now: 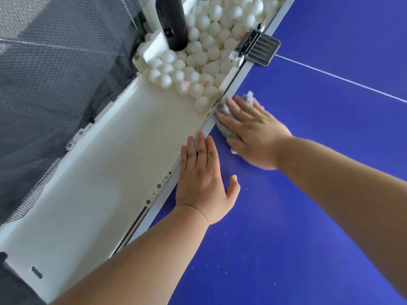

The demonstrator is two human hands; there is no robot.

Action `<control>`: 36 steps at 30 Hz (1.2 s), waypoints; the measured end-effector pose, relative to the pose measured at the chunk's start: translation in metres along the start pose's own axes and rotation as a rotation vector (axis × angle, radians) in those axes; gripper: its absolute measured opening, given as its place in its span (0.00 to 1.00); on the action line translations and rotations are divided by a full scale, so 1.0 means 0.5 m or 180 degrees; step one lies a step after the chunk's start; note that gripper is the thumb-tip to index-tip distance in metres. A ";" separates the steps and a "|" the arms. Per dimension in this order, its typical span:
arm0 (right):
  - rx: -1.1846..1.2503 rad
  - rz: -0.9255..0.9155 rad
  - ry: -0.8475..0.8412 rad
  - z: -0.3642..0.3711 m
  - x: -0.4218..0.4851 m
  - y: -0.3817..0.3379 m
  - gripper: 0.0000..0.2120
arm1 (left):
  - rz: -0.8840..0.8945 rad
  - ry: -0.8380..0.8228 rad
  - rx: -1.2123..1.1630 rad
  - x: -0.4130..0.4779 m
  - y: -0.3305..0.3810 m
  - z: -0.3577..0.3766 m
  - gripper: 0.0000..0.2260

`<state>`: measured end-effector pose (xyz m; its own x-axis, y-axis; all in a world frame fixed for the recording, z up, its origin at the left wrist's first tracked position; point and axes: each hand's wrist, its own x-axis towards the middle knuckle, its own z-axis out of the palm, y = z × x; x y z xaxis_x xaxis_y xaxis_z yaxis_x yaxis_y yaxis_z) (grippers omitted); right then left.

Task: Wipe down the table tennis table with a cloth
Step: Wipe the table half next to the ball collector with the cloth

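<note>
At counter edge, cloth (pixel 248 97): grey and bunched, it lies on the blue counter (pixel 308 194) and touches the pale edge strip (pixel 208 128). It is under the right hand (pixel 253 133), and parts of it show past the fingertips and beside the thumb.
Right hand: lies flat on top of the cloth and presses it. The fingers (pixel 231 104) are stretched and a little spread, not curled round it, with the tips at the edge strip.
Left hand (pixel 202 179): palm down on the counter, just beside the right hand and nearer to the person. The fingers are straight and close together and hold nothing. Their tips reach across the edge strip to the rim of the tray (pixel 110 161), and the thumb is spread to the side over the blue.
Counter marks: a thin white line (pixel 341 79) runs across the surface beyond the hands. Small white specks (pixel 242 249) are scattered on the near part.
Tray: long and white, set along the counter's edge, to the left of both hands.
Balls (pixel 202 51): many white ones are heaped in the far part of the tray. The nearest is just beside the cloth, and some carry red print.
Tube (pixel 174 25): black, it rises among the balls at the far end.
Clamp (pixel 259 48): black and grey, it sits on the counter edge beyond the cloth, where the white line meets the edge.
Net (pixel 55 62): grey mesh on the left, behind the tray.
</note>
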<state>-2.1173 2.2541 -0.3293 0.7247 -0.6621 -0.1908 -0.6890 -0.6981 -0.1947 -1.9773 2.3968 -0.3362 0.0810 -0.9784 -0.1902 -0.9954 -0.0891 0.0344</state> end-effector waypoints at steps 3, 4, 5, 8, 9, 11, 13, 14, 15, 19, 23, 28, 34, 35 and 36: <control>-0.0173 -0.0017 -0.0091 0.006 -0.034 0.046 0.36 | -0.0007 -0.0017 -0.0020 0.000 0.000 0.001 0.43; -0.0172 0.0303 -0.0014 0.001 -0.021 0.074 0.37 | -0.0005 -0.0005 -0.0050 0.000 -0.001 0.002 0.43; -0.0118 0.0680 0.0064 -0.008 0.000 0.100 0.37 | 0.0002 0.0012 -0.0070 0.000 -0.002 0.004 0.43; 0.0107 0.1369 0.0198 -0.027 0.074 0.120 0.33 | 0.0011 0.0060 -0.0121 0.003 0.000 0.008 0.42; 0.0103 0.1374 0.0219 -0.028 0.085 0.105 0.32 | -0.0006 0.0069 -0.0127 0.002 0.001 0.007 0.42; 0.0086 0.1093 0.0213 -0.023 0.078 0.061 0.30 | -0.0084 0.0097 -0.0117 -0.001 0.001 0.006 0.43; 0.0037 0.0714 0.0125 -0.004 0.032 0.003 0.30 | -0.0276 0.0100 -0.0075 -0.007 -0.002 0.004 0.43; 0.0015 0.0552 0.0060 0.009 0.004 -0.028 0.31 | -0.0427 0.0099 -0.0064 -0.011 -0.002 0.002 0.42; -0.0011 0.0421 -0.0026 0.019 -0.024 -0.059 0.31 | -0.0597 0.0057 -0.0096 -0.017 -0.001 -0.001 0.42; 0.0197 0.0518 -0.0273 0.018 -0.072 -0.075 0.33 | -0.1087 -0.0219 -0.0514 -0.086 -0.025 -0.008 0.37; 0.0438 0.1645 -0.0115 -0.015 -0.018 0.007 0.37 | -0.0519 0.0020 -0.0453 -0.172 -0.140 -0.007 0.39; 0.0043 0.1356 0.0057 0.018 -0.004 -0.061 0.35 | -0.0015 -0.0206 -0.0532 -0.182 -0.186 0.029 0.40; 0.0292 -0.0004 -0.0320 0.055 -0.114 -0.240 0.32 | -0.0054 -0.0354 -0.0453 -0.176 -0.185 0.025 0.39; 0.0528 0.0037 -0.0297 0.048 -0.114 -0.222 0.31 | -0.0059 -0.0372 -0.0487 -0.175 -0.184 0.024 0.39; 0.0809 0.0294 -0.0175 0.036 -0.107 -0.188 0.31 | -0.0068 -0.0378 -0.0521 -0.175 -0.185 0.025 0.39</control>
<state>-2.0917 2.3600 -0.3182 0.6623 -0.6991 -0.2695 -0.7361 -0.5400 -0.4081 -1.8930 2.4928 -0.3351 0.0860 -0.9480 -0.3065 -0.9712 -0.1484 0.1864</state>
